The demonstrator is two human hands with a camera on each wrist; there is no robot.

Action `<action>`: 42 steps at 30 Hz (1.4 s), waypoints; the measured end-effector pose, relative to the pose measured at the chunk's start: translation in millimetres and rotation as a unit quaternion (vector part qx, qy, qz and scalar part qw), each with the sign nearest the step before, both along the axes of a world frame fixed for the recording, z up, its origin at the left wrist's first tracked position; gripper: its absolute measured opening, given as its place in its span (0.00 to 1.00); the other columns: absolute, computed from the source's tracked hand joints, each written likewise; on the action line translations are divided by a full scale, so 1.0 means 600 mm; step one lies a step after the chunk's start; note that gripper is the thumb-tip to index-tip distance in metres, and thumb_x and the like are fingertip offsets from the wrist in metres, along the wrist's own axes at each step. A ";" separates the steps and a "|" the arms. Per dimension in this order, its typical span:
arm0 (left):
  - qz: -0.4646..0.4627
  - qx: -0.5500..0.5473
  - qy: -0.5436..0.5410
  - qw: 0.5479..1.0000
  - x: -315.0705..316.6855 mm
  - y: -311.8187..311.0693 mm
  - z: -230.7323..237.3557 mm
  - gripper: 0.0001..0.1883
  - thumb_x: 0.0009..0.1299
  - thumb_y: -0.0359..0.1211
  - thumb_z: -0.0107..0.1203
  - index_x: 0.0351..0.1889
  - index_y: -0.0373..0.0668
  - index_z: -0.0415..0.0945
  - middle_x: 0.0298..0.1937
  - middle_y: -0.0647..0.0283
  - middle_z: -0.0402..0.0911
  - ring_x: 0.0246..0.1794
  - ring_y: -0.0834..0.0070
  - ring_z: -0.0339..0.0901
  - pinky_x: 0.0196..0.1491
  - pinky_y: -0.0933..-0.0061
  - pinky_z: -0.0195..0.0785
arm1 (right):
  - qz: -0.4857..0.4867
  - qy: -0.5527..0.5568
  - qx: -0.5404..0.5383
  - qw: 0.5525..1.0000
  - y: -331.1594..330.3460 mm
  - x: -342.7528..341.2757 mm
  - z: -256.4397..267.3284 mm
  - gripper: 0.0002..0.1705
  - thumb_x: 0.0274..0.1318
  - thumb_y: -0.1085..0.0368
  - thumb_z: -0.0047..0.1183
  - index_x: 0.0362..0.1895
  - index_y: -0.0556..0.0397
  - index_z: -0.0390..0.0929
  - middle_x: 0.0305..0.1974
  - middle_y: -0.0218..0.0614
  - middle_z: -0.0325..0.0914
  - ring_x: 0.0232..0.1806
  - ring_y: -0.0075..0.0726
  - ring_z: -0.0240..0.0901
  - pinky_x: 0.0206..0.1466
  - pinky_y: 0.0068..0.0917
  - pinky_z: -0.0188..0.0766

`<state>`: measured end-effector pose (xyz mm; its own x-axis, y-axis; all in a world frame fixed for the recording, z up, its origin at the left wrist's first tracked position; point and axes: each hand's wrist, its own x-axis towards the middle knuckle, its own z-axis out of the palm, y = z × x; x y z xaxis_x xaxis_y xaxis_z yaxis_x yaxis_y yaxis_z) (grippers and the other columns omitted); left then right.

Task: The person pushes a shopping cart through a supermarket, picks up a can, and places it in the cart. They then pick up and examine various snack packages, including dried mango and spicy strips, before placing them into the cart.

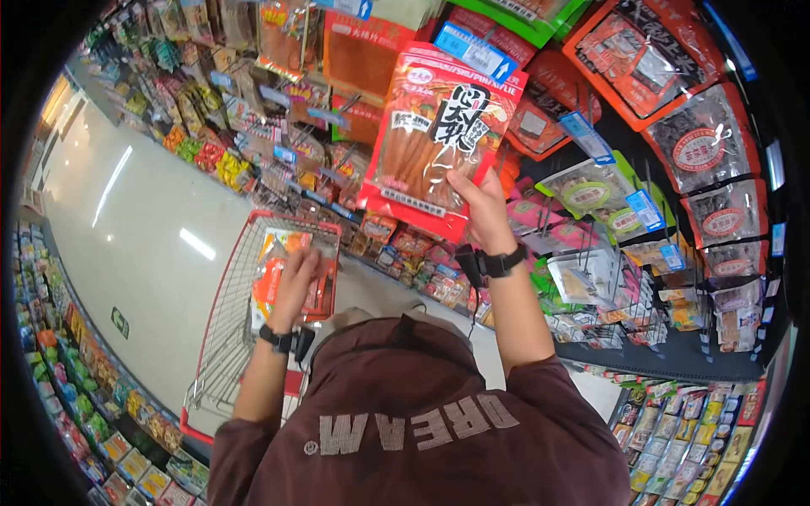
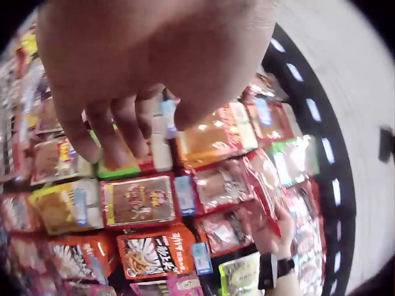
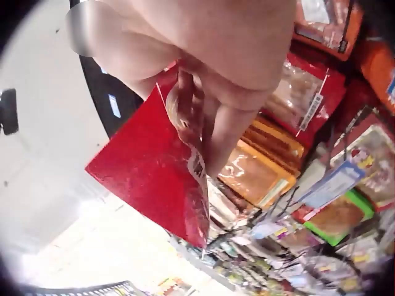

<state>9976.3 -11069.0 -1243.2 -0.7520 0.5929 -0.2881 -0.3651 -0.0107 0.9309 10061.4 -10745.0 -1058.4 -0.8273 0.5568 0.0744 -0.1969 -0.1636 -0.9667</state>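
My right hand (image 1: 485, 209) grips a red-edged snack package (image 1: 439, 139) by its lower right side, thumb over its clear front, before the hanging goods. From the right wrist view, the fingers (image 3: 216, 123) curl round the edge of the red package (image 3: 151, 166). My left hand (image 1: 295, 282) is above the shopping cart (image 1: 253, 221), over an orange and white package (image 1: 268, 287) inside it; contact cannot be told from there. The left wrist view shows the left hand (image 2: 148, 68) with loosely bent fingers and nothing between them, and the red package (image 2: 264, 185) in the other hand.
A rack of hanging packages (image 1: 700, 152) with blue price tags (image 1: 645, 211) fills the right and upper side. The pale aisle floor (image 1: 139, 228) runs along the left, with another stocked shelf (image 1: 84, 405) beyond it. More goods (image 1: 675, 430) stand at the lower right.
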 end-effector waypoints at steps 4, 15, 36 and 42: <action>-0.085 0.156 0.005 0.984 -0.006 0.050 0.165 0.21 0.83 0.40 0.51 0.66 0.37 0.70 0.63 0.60 0.79 0.64 0.76 0.75 0.66 0.67 0.69 | 0.118 -0.064 -0.013 0.991 -0.049 0.068 0.000 0.10 0.68 0.69 0.60 0.51 0.52 0.77 0.42 0.27 0.82 0.45 0.22 0.79 0.49 0.26 0.77; -0.079 0.143 -0.003 0.987 0.089 0.127 0.256 0.27 0.71 0.24 0.65 0.67 0.36 0.68 0.59 0.60 0.82 0.55 0.76 0.82 0.55 0.71 0.82 | 0.228 -0.019 -0.086 0.970 -0.061 0.165 -0.031 0.31 0.64 0.74 0.61 0.69 0.55 0.66 0.57 0.33 0.79 0.55 0.28 0.78 0.57 0.31 0.77; -0.071 0.086 0.110 0.988 0.342 0.241 0.244 0.23 0.73 0.27 0.64 0.65 0.35 0.73 0.57 0.63 0.83 0.55 0.76 0.80 0.59 0.71 0.73 | 0.175 -0.036 0.175 0.968 -0.011 0.391 -0.046 0.34 0.68 0.56 0.60 0.72 0.54 0.68 0.76 0.44 0.60 0.76 0.44 0.60 0.70 0.42 0.67; -0.131 0.045 0.071 0.988 0.399 0.229 0.241 0.18 0.77 0.26 0.59 0.63 0.34 0.76 0.56 0.64 0.85 0.53 0.79 0.80 0.57 0.73 0.74 | 0.089 -0.151 0.006 0.985 0.019 0.472 -0.051 0.33 0.60 0.64 0.67 0.66 0.56 0.70 0.56 0.36 0.80 0.54 0.29 0.77 0.58 0.30 0.75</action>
<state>10215.9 -10931.7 -1098.8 -0.5987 0.7906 -0.1283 -0.2326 -0.0184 0.9724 10344.8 -10733.6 -1089.2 -0.8973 0.4012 -0.1838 0.1302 -0.1573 -0.9789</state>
